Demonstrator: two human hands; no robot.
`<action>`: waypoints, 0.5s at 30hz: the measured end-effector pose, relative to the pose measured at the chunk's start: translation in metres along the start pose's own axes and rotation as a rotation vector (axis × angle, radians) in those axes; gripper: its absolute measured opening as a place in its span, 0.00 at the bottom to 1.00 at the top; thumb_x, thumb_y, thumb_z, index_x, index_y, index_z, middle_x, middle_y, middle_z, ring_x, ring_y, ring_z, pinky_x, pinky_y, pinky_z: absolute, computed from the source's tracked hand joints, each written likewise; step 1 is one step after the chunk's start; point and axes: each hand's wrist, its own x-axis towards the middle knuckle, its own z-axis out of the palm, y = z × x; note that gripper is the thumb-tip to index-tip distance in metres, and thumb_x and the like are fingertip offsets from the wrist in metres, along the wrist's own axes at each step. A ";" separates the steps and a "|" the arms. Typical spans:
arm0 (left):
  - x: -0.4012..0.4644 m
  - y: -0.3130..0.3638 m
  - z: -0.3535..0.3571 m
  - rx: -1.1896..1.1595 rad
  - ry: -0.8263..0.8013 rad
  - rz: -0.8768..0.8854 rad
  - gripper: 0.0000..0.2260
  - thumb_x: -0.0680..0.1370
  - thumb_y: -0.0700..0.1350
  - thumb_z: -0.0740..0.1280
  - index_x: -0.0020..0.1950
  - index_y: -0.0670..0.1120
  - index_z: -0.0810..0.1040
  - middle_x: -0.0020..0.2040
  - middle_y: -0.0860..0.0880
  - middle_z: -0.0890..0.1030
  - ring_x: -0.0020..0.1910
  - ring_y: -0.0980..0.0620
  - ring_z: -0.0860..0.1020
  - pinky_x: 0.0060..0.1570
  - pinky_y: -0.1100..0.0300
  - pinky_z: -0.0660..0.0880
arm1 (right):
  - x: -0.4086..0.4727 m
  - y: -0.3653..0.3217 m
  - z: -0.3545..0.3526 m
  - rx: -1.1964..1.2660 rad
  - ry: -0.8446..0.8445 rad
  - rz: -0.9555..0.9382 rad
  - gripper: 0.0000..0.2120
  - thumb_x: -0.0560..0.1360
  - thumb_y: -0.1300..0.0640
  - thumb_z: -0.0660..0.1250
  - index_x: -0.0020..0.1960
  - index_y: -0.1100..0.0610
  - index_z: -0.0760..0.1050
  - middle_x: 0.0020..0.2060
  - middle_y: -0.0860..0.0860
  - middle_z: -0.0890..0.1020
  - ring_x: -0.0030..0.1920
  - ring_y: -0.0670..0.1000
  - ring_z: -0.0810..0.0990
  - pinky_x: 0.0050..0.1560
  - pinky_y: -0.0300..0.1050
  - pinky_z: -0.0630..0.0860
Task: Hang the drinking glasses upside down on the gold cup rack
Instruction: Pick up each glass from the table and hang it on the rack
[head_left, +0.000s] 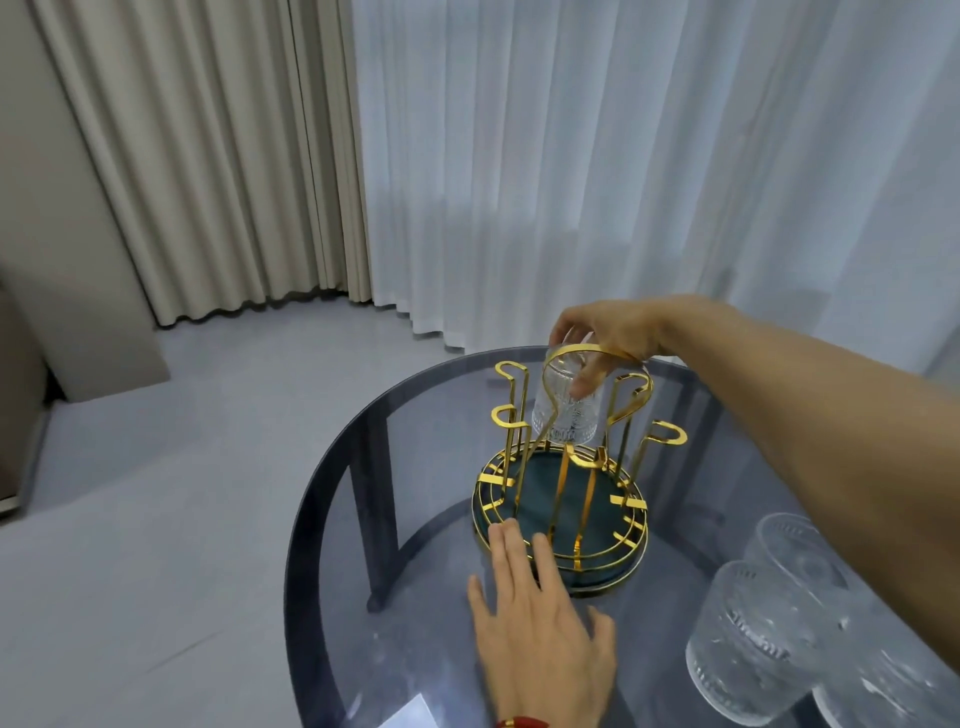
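Ribbed drinking glass (569, 410), clear and turned mouth-down, sits among the far prongs of the gold cup rack (563, 467), its rim just above the rack's base, while the right hand (605, 338) reaches in from the right and holds its upturned bottom from above, fingers curled round it and the thumb pressed against the near side of the glass. Whether the glass already rests on a prong or hangs only from the hand cannot be told. Hooked gold prongs rise around a looped centre handle from the round dark green base with its gold wire rim, and the rack stands near the middle of a round smoked-glass table (415, 623). Flat on the tabletop at the near left edge of the base lies the left hand (540, 618), its fingers straight and slightly spread, fingertips touching the gold rim. Three more ribbed glasses (753, 644) stand clustered at the near right of the table, well apart from the rack. Beige curtains (208, 156) and white sheer curtains (623, 156) hang beyond the table, down to a pale grey floor (156, 467).
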 end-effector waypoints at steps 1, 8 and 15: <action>0.000 0.000 0.000 0.001 -0.001 -0.002 0.38 0.77 0.64 0.55 0.81 0.50 0.44 0.81 0.45 0.34 0.78 0.45 0.32 0.76 0.38 0.44 | 0.000 0.000 0.000 0.006 -0.006 0.001 0.34 0.64 0.56 0.85 0.65 0.47 0.72 0.55 0.44 0.77 0.52 0.49 0.78 0.40 0.37 0.79; -0.005 0.003 -0.001 -0.077 0.056 -0.009 0.34 0.79 0.62 0.50 0.82 0.50 0.45 0.83 0.46 0.40 0.80 0.47 0.36 0.77 0.39 0.47 | -0.052 0.008 -0.009 0.203 0.251 0.008 0.19 0.80 0.51 0.71 0.70 0.50 0.76 0.62 0.52 0.81 0.61 0.55 0.80 0.61 0.52 0.81; -0.023 0.016 -0.019 -0.087 0.103 -0.015 0.37 0.78 0.54 0.60 0.80 0.43 0.46 0.81 0.41 0.49 0.80 0.42 0.47 0.77 0.42 0.55 | -0.208 0.020 0.052 0.064 0.696 0.112 0.08 0.75 0.55 0.69 0.52 0.48 0.84 0.44 0.44 0.86 0.47 0.43 0.83 0.48 0.39 0.77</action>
